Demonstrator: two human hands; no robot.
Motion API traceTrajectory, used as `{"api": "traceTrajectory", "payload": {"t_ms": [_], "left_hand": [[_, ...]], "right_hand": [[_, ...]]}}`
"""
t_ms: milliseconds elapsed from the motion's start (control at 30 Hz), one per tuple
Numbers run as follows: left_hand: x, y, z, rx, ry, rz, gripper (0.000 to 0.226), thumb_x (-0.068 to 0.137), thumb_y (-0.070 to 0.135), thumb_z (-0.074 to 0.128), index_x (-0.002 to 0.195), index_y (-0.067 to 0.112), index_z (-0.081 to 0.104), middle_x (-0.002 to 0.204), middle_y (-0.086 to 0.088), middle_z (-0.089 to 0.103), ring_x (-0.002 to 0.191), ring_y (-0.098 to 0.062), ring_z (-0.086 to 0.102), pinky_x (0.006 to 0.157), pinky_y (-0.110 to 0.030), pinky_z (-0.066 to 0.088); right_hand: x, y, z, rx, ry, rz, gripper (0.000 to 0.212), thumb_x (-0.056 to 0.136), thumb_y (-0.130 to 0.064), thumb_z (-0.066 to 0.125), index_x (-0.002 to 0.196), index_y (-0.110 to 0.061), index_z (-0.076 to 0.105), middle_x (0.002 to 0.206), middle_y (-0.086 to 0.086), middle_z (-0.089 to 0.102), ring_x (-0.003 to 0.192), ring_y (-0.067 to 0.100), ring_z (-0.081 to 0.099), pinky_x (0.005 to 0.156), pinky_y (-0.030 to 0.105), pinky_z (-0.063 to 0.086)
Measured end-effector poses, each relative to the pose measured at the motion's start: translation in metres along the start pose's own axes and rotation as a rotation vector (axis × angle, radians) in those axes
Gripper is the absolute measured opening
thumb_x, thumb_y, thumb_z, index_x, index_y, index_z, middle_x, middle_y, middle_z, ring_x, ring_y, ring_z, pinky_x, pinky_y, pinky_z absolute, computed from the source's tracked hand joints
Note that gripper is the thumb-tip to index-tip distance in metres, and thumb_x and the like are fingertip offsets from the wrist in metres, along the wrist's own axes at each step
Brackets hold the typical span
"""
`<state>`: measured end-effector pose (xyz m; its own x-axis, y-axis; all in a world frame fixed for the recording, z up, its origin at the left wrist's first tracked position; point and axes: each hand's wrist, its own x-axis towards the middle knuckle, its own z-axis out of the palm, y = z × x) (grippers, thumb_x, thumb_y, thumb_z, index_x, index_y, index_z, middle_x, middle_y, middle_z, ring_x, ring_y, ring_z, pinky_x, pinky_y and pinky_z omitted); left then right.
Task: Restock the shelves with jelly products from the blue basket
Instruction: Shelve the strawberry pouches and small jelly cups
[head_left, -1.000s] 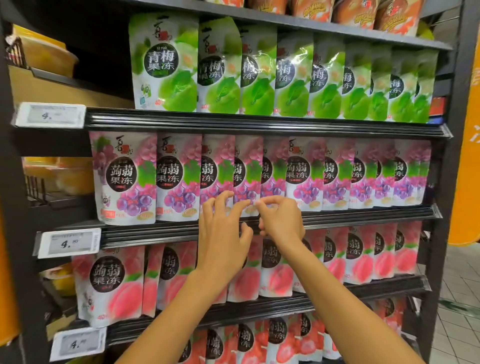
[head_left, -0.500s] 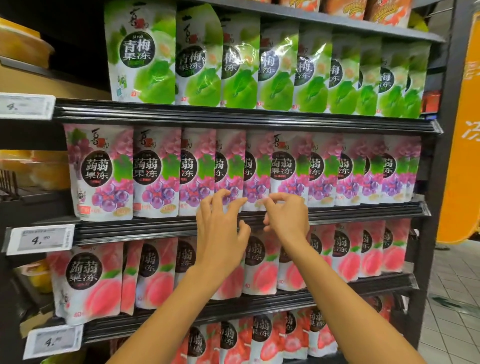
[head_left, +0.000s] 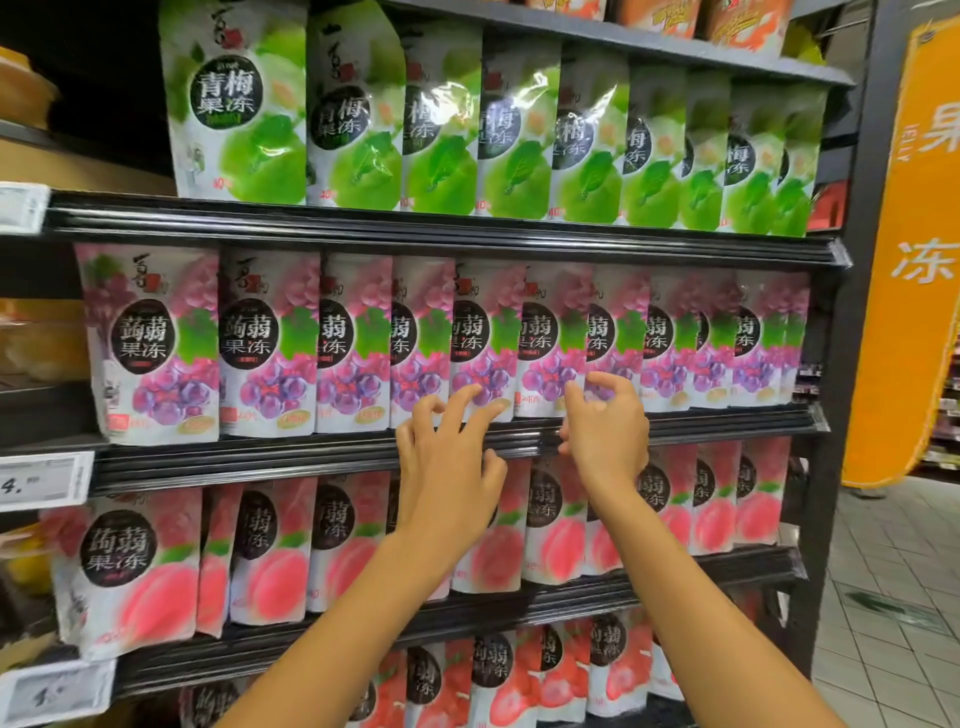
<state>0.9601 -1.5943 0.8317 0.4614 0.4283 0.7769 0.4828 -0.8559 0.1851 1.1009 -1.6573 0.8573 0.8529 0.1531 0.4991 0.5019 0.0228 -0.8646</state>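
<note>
Along the middle shelf rail (head_left: 311, 457), the left hand (head_left: 447, 467) and right hand (head_left: 605, 431), fingers spread and empty, touch the bottoms of two neighbouring grape jelly pouches (head_left: 483, 338).

Head view, close, facing shelves (head_left: 447, 228)

My hands have drifted apart: the left hand (head_left: 447, 467) spreads its fingers wider, while the right hand (head_left: 605, 431) has slid toward the frame's right along the grape pouches (head_left: 483, 338).
</note>
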Motion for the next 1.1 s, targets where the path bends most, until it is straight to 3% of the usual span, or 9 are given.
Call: {"api": "traceTrajectory", "payload": {"t_ms": [100, 200, 267, 467, 733, 900, 1000, 1100], "left_hand": [[0.0, 0.006, 0.004, 0.014, -0.012, -0.022, 0.05, 0.092, 0.024, 0.049, 0.14, 0.035, 0.042, 0.153, 0.01, 0.027, 0.132, -0.022, 0.019, 0.109, -0.038, 0.011], [0.0, 0.01, 0.006, 0.02, -0.006, -0.028, 0.049, 0.092, 0.025, 0.05, 0.139, 0.035, 0.042, 0.153, 0.008, 0.027, 0.132, -0.023, 0.018, 0.109, -0.039, 0.011], [0.0, 0.012, 0.007, 0.009, 0.0, -0.028, 0.049, 0.092, 0.025, 0.05, 0.139, 0.034, 0.043, 0.152, 0.008, 0.029, 0.131, -0.022, 0.017, 0.109, -0.04, 0.013], [0.0, 0.014, 0.01, -0.014, 0.022, -0.049, 0.053, 0.092, 0.022, 0.05, 0.143, 0.031, 0.04, 0.151, 0.011, 0.032, 0.128, -0.02, 0.02, 0.109, -0.04, 0.016], [-0.002, 0.018, 0.016, -0.028, 0.022, -0.029, 0.055, 0.09, 0.021, 0.05, 0.144, 0.03, 0.039, 0.151, 0.015, 0.033, 0.126, -0.018, 0.02, 0.107, -0.036, 0.015], [0.0, 0.027, 0.02, -0.076, 0.027, 0.013, 0.054, 0.09, 0.018, 0.051, 0.142, 0.028, 0.041, 0.149, 0.015, 0.036, 0.126, -0.018, 0.02, 0.108, -0.037, 0.015], [0.006, 0.038, 0.025, -0.074, 0.022, 0.04, 0.054, 0.09, 0.017, 0.052, 0.142, 0.028, 0.042, 0.15, 0.014, 0.036, 0.127, -0.02, 0.023, 0.108, -0.038, 0.016], [0.011, 0.05, 0.032, -0.045, 0.005, 0.075, 0.055, 0.09, 0.019, 0.051, 0.142, 0.031, 0.041, 0.152, 0.014, 0.034, 0.128, -0.021, 0.025, 0.108, -0.036, 0.014]], "right_hand": [[0.003, 0.003, -0.003, 0.02, -0.051, 0.012, 0.023, 0.092, -0.043, 0.058, 0.107, -0.027, 0.062, 0.049, -0.003, 0.066, 0.042, 0.012, 0.064, 0.066, 0.038, 0.058], [0.006, 0.005, -0.004, 0.078, -0.088, 0.036, 0.007, 0.09, -0.038, 0.062, 0.086, -0.032, 0.061, 0.046, -0.005, 0.064, 0.037, 0.013, 0.062, 0.065, 0.043, 0.06], [0.008, 0.006, -0.006, 0.098, -0.102, 0.044, 0.008, 0.089, -0.036, 0.063, 0.082, -0.033, 0.06, 0.045, -0.005, 0.064, 0.037, 0.013, 0.062, 0.063, 0.046, 0.06], [0.016, 0.012, -0.011, 0.075, -0.084, 0.019, 0.01, 0.089, -0.031, 0.062, 0.089, -0.024, 0.069, 0.045, -0.003, 0.063, 0.038, 0.014, 0.061, 0.059, 0.048, 0.06], [0.021, 0.018, -0.014, 0.048, -0.063, -0.009, 0.008, 0.091, -0.036, 0.06, 0.087, -0.032, 0.066, 0.045, -0.004, 0.064, 0.04, 0.015, 0.062, 0.06, 0.046, 0.06], [0.029, 0.023, -0.023, 0.05, 0.114, -0.026, 0.019, 0.092, -0.039, 0.058, 0.109, -0.031, 0.061, 0.057, -0.003, 0.067, 0.062, 0.018, 0.068, 0.06, 0.03, 0.051], [0.038, 0.026, -0.032, 0.072, 0.143, 0.056, 0.028, 0.094, -0.042, 0.056, 0.118, -0.029, 0.059, 0.061, -0.002, 0.069, 0.068, 0.021, 0.07, 0.074, 0.038, 0.055], [0.043, 0.027, -0.037, 0.054, 0.049, 0.114, 0.023, 0.094, -0.043, 0.055, 0.106, -0.026, 0.065, 0.06, -0.001, 0.07, 0.063, 0.02, 0.07, 0.078, 0.044, 0.057]]}}
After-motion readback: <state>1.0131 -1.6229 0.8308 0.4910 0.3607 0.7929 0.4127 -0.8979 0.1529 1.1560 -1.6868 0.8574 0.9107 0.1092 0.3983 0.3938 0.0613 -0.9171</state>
